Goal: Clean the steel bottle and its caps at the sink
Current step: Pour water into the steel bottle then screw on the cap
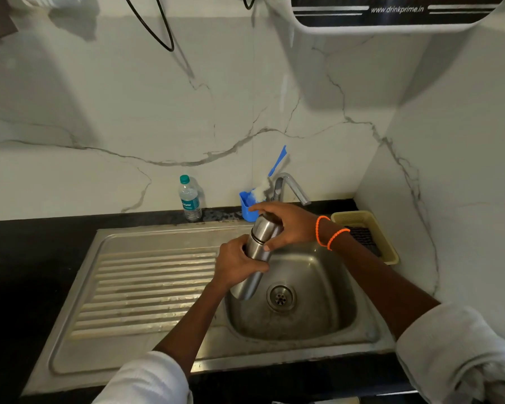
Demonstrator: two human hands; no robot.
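A steel bottle (252, 275) is held tilted over the sink basin (318, 313), its base low and its top leaning toward the tap. My left hand (238, 262) grips the bottle's body around the middle. My right hand (286, 225) is curled round the steel cap (267, 231) at the top, which sits on the bottle above a dark ring. The tap (292, 186) stands just behind the hands; no water is seen running.
A ribbed steel draining board (146, 290) lies left of the basin. Behind stand a plastic water bottle (190, 199) and a blue holder (247, 207) with a brush. A yellow basket (365, 231) sits at the right. A water purifier (391, 13) hangs above.
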